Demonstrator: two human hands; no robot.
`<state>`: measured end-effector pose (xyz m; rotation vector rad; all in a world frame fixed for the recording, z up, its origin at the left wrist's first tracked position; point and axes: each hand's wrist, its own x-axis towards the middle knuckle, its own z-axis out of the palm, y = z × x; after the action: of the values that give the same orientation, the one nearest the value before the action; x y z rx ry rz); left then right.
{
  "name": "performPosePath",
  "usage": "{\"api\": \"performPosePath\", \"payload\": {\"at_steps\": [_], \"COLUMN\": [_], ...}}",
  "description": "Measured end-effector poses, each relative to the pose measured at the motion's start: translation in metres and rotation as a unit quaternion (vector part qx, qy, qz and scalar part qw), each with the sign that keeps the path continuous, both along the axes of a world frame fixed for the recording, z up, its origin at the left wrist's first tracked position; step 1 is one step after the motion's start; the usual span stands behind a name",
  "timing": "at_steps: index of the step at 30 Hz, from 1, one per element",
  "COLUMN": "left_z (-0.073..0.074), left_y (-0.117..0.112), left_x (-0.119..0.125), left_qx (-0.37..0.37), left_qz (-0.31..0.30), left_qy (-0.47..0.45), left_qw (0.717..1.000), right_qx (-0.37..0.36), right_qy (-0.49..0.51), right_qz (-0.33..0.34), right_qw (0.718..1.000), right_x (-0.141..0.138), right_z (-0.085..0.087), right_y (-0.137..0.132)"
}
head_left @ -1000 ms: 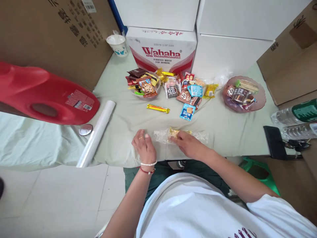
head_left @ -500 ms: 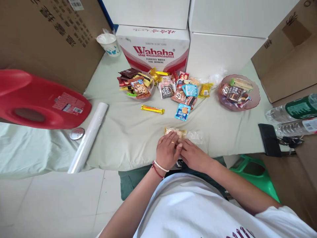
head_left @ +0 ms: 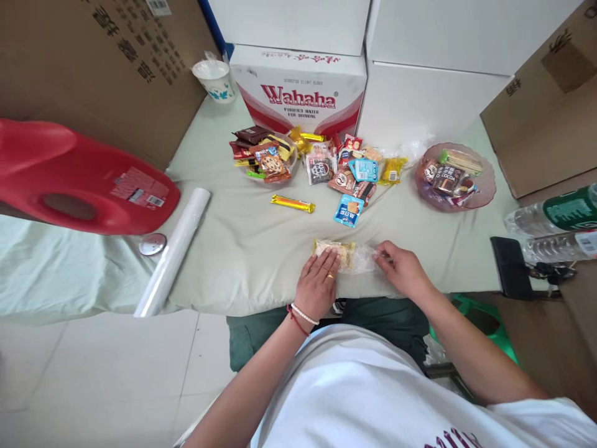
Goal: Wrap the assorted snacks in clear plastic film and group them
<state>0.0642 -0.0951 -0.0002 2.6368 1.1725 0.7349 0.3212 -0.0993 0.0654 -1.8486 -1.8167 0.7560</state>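
A snack in a clear and yellow wrapper [head_left: 346, 250] lies near the table's front edge. My left hand [head_left: 318, 283] rests flat on its left part, fingers stretched out. To the right of the snack spreads a crumpled clear plastic bag [head_left: 364, 260]; whether the snack is partly inside it I cannot tell. My right hand [head_left: 405, 269] pinches the bag's right end between thumb and fingers. Beyond the hands lie a blue snack packet [head_left: 348, 210] and a yellow wrapped bar [head_left: 293, 203].
Behind are a snack pile [head_left: 349, 171], a heaped bowl [head_left: 291, 169] and a pink bowl [head_left: 487, 177]. Left stand a red jug [head_left: 93, 146], a white roll [head_left: 175, 249] and paper cups [head_left: 217, 84]. Right lie a black phone [head_left: 510, 267] and bottles [head_left: 571, 208]. A Wahaha box [head_left: 298, 93] stands behind.
My right hand has moved right, away from my left hand, and now pinches the plastic bag's end. My left hand now lies flatter on the snack. The view has shifted slightly.
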Motion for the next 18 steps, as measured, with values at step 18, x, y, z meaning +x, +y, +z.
{"api": "performPosePath", "payload": {"at_steps": [18], "left_z": [0.008], "left_y": [0.006], "left_x": [-0.086], "left_qx": [0.056], "left_qz": [0.108], "left_qy": [-0.190], "left_qw": [0.974], "right_qx": [0.084], "right_qy": [-0.164], "right_qz": [0.144], "right_qw": [0.972], "right_x": [-0.135], "right_z": [-0.021], "right_y": [0.037]}}
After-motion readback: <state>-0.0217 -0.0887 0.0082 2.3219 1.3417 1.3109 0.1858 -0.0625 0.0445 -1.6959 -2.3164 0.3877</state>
